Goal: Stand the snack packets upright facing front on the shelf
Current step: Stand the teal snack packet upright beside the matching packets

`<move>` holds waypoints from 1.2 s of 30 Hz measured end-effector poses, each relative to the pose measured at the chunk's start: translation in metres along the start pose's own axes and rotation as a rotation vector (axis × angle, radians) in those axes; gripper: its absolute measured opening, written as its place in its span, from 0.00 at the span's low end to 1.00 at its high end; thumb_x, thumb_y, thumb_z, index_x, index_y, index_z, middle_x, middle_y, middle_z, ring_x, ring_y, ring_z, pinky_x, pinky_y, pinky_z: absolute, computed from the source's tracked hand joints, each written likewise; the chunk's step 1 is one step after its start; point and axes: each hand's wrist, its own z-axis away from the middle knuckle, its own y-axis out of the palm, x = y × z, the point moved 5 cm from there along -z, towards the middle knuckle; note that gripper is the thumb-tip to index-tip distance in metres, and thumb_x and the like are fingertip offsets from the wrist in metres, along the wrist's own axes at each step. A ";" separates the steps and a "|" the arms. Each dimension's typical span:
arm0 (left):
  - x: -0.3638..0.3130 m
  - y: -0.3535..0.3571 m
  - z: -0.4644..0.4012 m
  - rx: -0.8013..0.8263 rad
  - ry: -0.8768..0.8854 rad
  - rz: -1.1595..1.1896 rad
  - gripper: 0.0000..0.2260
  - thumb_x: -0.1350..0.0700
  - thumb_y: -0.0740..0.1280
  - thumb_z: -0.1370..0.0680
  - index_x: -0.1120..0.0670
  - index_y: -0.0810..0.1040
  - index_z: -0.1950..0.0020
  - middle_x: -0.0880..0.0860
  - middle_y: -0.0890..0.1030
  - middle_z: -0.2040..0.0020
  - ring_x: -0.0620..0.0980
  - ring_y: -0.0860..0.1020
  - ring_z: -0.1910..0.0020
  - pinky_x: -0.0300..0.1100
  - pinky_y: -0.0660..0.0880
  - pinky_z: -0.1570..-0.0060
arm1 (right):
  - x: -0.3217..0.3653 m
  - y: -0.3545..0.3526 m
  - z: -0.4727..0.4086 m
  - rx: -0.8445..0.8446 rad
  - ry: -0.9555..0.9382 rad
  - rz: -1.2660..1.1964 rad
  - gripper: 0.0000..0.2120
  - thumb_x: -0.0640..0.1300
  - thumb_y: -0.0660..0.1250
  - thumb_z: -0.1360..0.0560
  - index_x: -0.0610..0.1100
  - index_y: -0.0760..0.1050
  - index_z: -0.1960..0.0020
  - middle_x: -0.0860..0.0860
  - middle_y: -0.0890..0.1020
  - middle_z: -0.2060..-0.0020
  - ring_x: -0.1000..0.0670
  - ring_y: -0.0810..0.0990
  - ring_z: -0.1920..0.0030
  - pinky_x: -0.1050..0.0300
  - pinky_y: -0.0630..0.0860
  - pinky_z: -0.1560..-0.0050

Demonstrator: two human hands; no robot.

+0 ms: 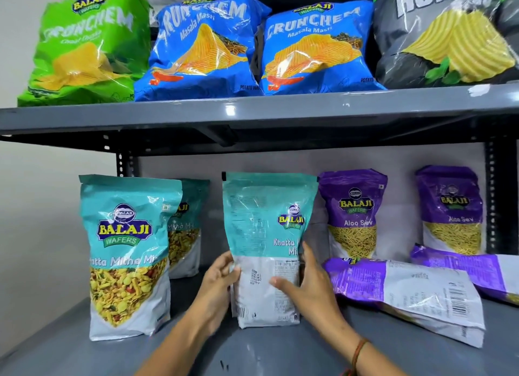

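A teal Khatta Mitha Mix packet (264, 235) stands upright mid-shelf, turned partly so its printed back and side face me. My left hand (220, 283) grips its left edge and my right hand (306, 283) grips its right edge, thumb across the lower front. At the left another teal packet (126, 252) stands upright facing front, with a third teal one (186, 229) behind it. Two purple Aloo Sev packets (354, 215) (452, 210) stand at the back right. In front of them two purple packets (407, 294) (477, 271) lie flat, back side up.
The grey lower shelf board (252, 350) runs under the packets. An upper shelf (252, 108) overhangs close above, loaded with a green chip bag (84, 49), two blue ones (202, 47) (317, 47) and a black one (446, 35). Black perforated uprights (494, 196) flank the shelf.
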 end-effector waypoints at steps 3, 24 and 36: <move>0.002 -0.005 -0.002 0.019 -0.034 0.053 0.12 0.69 0.62 0.21 0.57 0.80 0.44 0.57 0.85 0.45 0.53 0.83 0.50 0.53 0.75 0.41 | 0.003 0.001 0.003 0.004 -0.006 -0.029 0.45 0.46 0.80 0.36 0.47 0.60 0.26 0.49 0.75 0.32 0.47 0.72 0.31 0.52 0.71 0.33; 0.000 -0.030 0.001 -0.231 -0.086 -0.196 0.13 0.51 0.67 0.22 0.54 0.85 0.62 0.55 0.84 0.64 0.47 0.82 0.66 0.39 0.78 0.62 | 0.005 0.016 0.052 0.228 0.306 -0.471 0.63 0.64 0.78 0.54 0.56 0.56 0.24 0.55 0.62 0.26 0.53 0.62 0.25 0.53 0.60 0.24; 0.003 -0.013 0.016 0.005 -0.113 -0.201 0.39 0.52 0.82 0.39 0.55 0.72 0.31 0.55 0.85 0.49 0.50 0.84 0.46 0.48 0.78 0.39 | -0.031 -0.006 0.022 0.232 0.346 -0.674 0.18 0.25 0.64 0.26 0.42 0.76 0.43 0.40 0.83 0.41 0.40 0.79 0.37 0.44 0.70 0.29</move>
